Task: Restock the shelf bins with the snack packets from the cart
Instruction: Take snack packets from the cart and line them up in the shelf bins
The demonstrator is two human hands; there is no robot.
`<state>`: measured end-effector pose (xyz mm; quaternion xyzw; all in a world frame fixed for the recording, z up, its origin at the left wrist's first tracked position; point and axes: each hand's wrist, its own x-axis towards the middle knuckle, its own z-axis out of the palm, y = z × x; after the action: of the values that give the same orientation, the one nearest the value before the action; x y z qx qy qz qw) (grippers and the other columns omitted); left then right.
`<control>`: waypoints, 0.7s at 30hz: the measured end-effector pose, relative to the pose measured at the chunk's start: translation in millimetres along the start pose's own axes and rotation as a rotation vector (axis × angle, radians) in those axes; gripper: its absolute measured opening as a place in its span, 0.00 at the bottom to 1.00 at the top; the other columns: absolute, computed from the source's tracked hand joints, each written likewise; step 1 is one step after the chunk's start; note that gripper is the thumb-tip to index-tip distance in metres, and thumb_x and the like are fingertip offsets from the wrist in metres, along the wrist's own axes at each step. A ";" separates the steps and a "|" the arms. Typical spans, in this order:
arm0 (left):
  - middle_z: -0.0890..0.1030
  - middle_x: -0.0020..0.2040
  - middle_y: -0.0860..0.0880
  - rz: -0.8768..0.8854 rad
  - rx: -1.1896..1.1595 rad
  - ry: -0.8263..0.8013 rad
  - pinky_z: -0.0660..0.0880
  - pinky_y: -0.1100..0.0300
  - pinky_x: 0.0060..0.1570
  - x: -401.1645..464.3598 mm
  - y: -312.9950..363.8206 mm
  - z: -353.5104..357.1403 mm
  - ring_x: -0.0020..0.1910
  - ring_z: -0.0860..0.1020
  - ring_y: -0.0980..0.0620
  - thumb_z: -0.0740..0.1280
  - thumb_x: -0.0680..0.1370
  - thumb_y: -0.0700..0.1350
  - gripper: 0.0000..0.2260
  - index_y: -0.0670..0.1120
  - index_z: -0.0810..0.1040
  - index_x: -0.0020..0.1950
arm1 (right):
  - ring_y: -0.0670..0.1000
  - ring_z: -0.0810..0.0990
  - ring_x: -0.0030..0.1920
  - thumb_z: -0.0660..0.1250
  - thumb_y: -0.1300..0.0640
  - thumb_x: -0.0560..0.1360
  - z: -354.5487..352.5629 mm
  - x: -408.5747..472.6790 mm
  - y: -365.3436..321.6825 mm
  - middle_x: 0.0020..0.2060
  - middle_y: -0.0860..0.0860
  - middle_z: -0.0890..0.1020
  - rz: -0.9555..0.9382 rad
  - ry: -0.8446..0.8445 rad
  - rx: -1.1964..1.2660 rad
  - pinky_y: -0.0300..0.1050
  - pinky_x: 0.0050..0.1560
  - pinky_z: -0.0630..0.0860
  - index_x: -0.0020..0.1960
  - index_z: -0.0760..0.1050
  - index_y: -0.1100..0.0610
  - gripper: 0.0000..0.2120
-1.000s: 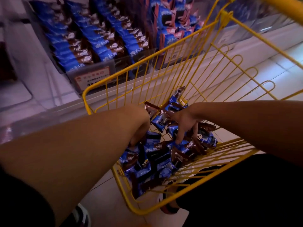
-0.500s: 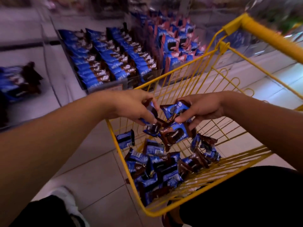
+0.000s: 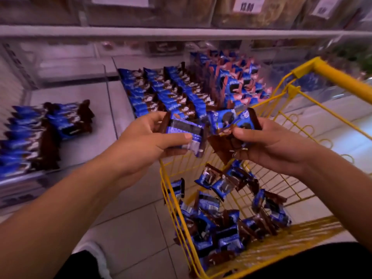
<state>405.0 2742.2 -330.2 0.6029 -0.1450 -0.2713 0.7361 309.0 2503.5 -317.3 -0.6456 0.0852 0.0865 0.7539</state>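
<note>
From the head view, we are reading "13.00" on a white shelf price tag [image 3: 249,4]. Our left hand [image 3: 149,137] is gripping blue-and-brown foil snack packets [image 3: 186,133], thumb on top; our right hand [image 3: 267,143] is pinching more above the yellow wire cart [image 3: 302,109], near the clear shelf bins [image 3: 112,93].

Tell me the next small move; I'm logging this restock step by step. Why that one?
Probably carry both handfuls left to the half-filled bin: the left hand and right hand each grip snack packets above the cart, and the middle bin looks full.
</note>
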 end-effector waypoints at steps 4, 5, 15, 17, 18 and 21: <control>0.86 0.51 0.45 0.016 -0.040 0.035 0.82 0.58 0.45 -5.5 14.1 -15.0 0.46 0.85 0.49 0.73 0.66 0.45 0.23 0.43 0.81 0.60 | 0.56 0.82 0.53 0.84 0.52 0.59 28.0 5.7 -7.3 0.55 0.56 0.84 -0.073 -0.064 0.072 0.60 0.57 0.78 0.60 0.81 0.56 0.31; 0.86 0.52 0.45 -0.030 -0.068 0.003 0.81 0.58 0.46 -7.6 18.4 -19.2 0.46 0.85 0.50 0.72 0.69 0.46 0.20 0.44 0.81 0.60 | 0.56 0.82 0.53 0.82 0.54 0.61 35.0 8.4 -9.4 0.55 0.56 0.83 -0.083 -0.074 0.061 0.59 0.56 0.78 0.63 0.79 0.57 0.31; 0.70 0.37 0.48 -0.259 -0.436 -0.381 0.59 0.59 0.34 -31.3 36.0 -56.3 0.32 0.65 0.53 0.66 0.73 0.59 0.20 0.45 0.75 0.58 | 0.56 0.85 0.53 0.75 0.64 0.68 98.8 30.9 -25.0 0.53 0.60 0.85 -0.213 -0.198 -0.114 0.48 0.50 0.82 0.60 0.81 0.57 0.21; 0.73 0.42 0.45 -0.273 -0.426 -0.402 0.59 0.58 0.34 -34.2 35.8 -70.2 0.34 0.67 0.51 0.61 0.77 0.57 0.21 0.46 0.75 0.64 | 0.52 0.85 0.50 0.75 0.63 0.66 106.9 33.4 -33.7 0.51 0.58 0.86 -0.269 -0.189 -0.267 0.42 0.47 0.82 0.60 0.81 0.57 0.21; 0.74 0.45 0.44 -0.286 -0.419 -0.419 0.61 0.58 0.34 -35.3 35.7 -77.7 0.35 0.69 0.50 0.59 0.77 0.57 0.22 0.46 0.76 0.64 | 0.48 0.85 0.49 0.75 0.62 0.66 109.7 34.5 -39.2 0.50 0.55 0.87 -0.295 -0.192 -0.355 0.39 0.45 0.81 0.59 0.81 0.55 0.21; 0.79 0.48 0.41 -0.359 -0.363 -0.502 0.69 0.58 0.36 -40.3 34.0 -98.0 0.38 0.73 0.47 0.60 0.77 0.57 0.21 0.44 0.80 0.60 | 0.46 0.85 0.50 0.77 0.59 0.65 118.6 38.9 -55.9 0.50 0.50 0.87 -0.307 -0.321 -0.591 0.39 0.49 0.81 0.60 0.82 0.52 0.23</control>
<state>433.0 2848.9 -315.4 0.3929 -0.1624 -0.5573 0.7132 362.2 2613.0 -255.0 -0.8190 -0.1605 0.0935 0.5429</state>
